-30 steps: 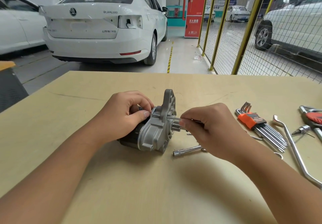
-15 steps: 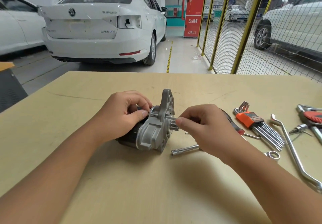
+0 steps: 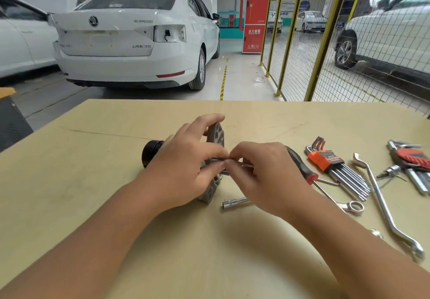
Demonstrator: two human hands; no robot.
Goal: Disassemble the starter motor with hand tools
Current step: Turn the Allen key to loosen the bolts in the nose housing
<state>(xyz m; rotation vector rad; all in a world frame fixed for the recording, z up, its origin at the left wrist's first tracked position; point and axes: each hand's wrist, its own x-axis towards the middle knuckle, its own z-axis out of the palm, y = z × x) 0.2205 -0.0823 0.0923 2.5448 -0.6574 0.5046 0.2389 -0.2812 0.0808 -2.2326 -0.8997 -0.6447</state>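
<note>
The starter motor lies on its side on the wooden table, grey cast housing to the right, black cylindrical end to the left. My left hand wraps over the housing, fingers curled round its flange and body, hiding most of it. My right hand meets it at the housing's front face, thumb and forefinger pinching a thin long metal bolt that sticks out horizontally from the motor.
A short socket extension lies just in front of the motor. To the right lie a red-black screwdriver, an orange hex key set, a ring spanner, a long offset wrench and a red-handled tool. Cars and a mesh fence stand beyond the table.
My left hand has shifted right, from the motor's rear over the housing and flange. The black end now shows. My right hand still pinches the bolt, drawn slightly out.
</note>
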